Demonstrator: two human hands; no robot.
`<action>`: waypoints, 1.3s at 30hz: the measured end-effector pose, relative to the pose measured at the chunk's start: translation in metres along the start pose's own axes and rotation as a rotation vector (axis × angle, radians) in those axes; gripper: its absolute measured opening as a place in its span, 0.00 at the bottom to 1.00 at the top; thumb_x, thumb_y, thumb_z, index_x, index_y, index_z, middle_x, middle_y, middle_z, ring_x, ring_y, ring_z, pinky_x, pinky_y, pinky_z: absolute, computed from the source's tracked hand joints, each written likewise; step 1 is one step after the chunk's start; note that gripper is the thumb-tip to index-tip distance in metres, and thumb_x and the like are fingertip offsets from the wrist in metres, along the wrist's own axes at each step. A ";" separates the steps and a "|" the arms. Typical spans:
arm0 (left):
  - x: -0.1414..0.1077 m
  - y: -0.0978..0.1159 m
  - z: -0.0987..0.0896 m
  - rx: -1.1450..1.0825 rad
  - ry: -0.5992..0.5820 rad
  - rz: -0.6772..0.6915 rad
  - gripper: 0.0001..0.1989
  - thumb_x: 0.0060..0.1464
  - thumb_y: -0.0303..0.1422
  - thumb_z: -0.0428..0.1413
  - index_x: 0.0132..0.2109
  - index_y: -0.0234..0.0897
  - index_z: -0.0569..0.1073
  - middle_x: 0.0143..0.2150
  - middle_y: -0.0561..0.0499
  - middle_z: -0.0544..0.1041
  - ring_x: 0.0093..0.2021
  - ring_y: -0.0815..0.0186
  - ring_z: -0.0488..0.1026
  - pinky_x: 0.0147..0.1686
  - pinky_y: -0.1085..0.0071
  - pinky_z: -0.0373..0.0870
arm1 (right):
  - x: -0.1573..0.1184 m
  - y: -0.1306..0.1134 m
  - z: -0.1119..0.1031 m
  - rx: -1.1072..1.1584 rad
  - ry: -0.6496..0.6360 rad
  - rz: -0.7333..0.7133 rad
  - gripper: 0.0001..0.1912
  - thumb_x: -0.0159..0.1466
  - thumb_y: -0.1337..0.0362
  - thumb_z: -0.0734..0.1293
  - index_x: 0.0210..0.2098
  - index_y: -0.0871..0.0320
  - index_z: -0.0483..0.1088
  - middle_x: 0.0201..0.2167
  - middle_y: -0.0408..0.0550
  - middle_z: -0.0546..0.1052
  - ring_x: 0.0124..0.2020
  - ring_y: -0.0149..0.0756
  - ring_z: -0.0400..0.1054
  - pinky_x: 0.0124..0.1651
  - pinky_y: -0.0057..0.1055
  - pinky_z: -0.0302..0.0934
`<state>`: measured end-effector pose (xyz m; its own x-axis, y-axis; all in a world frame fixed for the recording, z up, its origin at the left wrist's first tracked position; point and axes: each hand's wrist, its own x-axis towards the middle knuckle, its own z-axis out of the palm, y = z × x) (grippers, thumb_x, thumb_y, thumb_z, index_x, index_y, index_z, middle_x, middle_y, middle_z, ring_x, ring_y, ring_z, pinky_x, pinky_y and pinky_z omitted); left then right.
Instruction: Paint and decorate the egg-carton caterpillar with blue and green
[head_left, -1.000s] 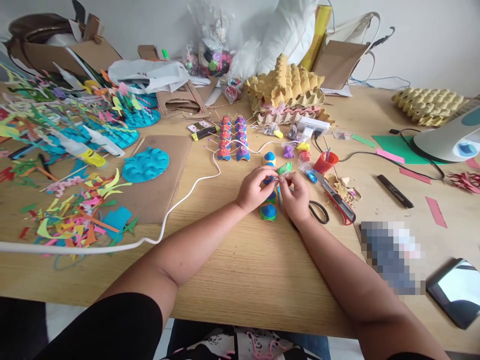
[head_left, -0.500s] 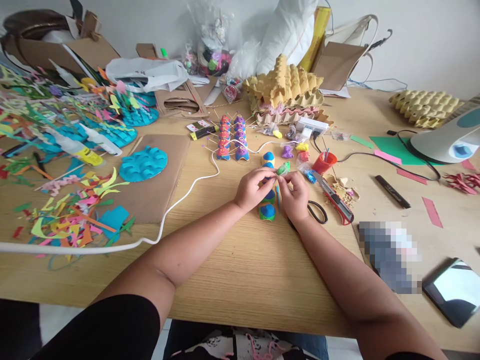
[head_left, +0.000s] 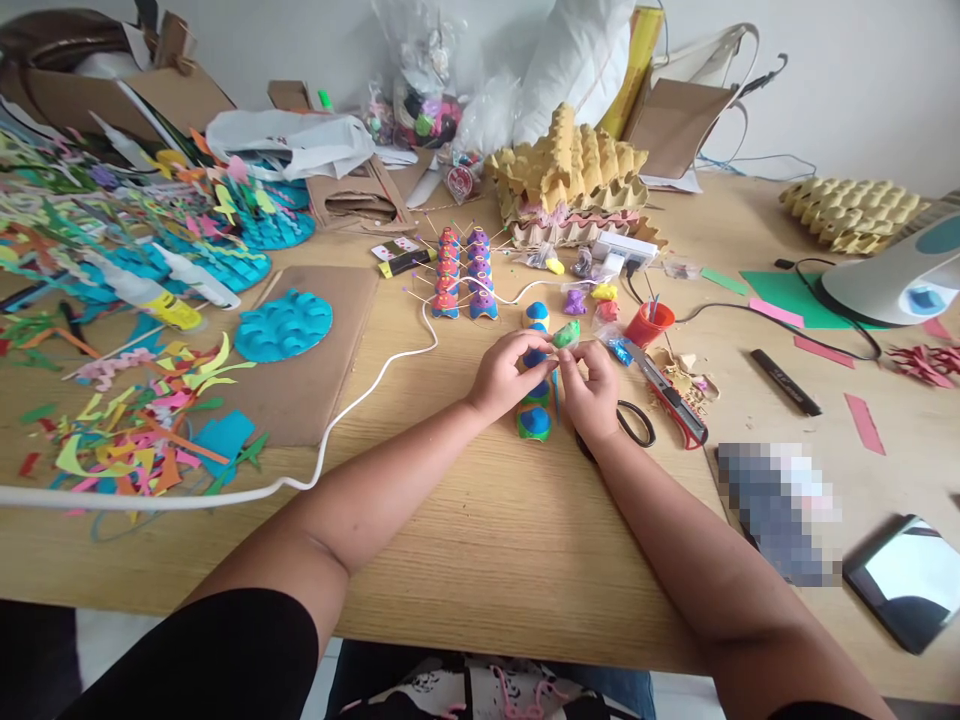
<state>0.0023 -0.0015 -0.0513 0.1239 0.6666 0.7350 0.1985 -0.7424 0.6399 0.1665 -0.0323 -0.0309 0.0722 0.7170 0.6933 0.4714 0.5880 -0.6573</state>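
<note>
At the wood-grained table (head_left: 450,560), your left hand (head_left: 504,378) pinches finger to thumb over a row of domed, blue-and-green cups (head_left: 534,421) running straight away from you. Just right of that row, a rounded green lump (head_left: 566,333) in clear plastic slants lengthwise away and rightward, its near end also pinched by your right hand (head_left: 591,392).

You face a plain, pale wall (head_left: 862,80) behind your wood-grained table (head_left: 450,550), with light-coloured floor (head_left: 105,635) showing below its near edge.
</note>
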 end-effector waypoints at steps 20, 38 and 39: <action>0.002 0.002 -0.004 0.042 -0.033 -0.028 0.07 0.72 0.38 0.62 0.48 0.40 0.81 0.53 0.42 0.88 0.60 0.58 0.85 0.62 0.57 0.82 | 0.001 0.000 0.000 -0.103 -0.009 -0.031 0.14 0.75 0.58 0.68 0.32 0.51 0.71 0.31 0.46 0.80 0.36 0.41 0.73 0.43 0.43 0.68; 0.003 0.003 -0.006 0.202 -0.001 0.132 0.07 0.75 0.37 0.58 0.46 0.42 0.78 0.52 0.45 0.88 0.57 0.59 0.84 0.62 0.56 0.79 | -0.002 -0.002 0.002 -0.207 -0.012 -0.081 0.10 0.74 0.59 0.68 0.34 0.50 0.74 0.34 0.48 0.80 0.40 0.45 0.74 0.47 0.47 0.64; 0.003 0.004 -0.006 0.227 0.005 0.147 0.07 0.75 0.37 0.58 0.46 0.42 0.78 0.51 0.45 0.88 0.56 0.59 0.84 0.61 0.57 0.79 | -0.003 -0.002 0.002 -0.196 -0.013 -0.074 0.10 0.74 0.60 0.68 0.34 0.50 0.73 0.34 0.48 0.80 0.39 0.45 0.73 0.46 0.46 0.64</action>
<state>-0.0024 -0.0025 -0.0452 0.1628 0.5522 0.8176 0.3915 -0.7968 0.4602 0.1635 -0.0342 -0.0322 0.0199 0.6799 0.7331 0.6372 0.5564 -0.5333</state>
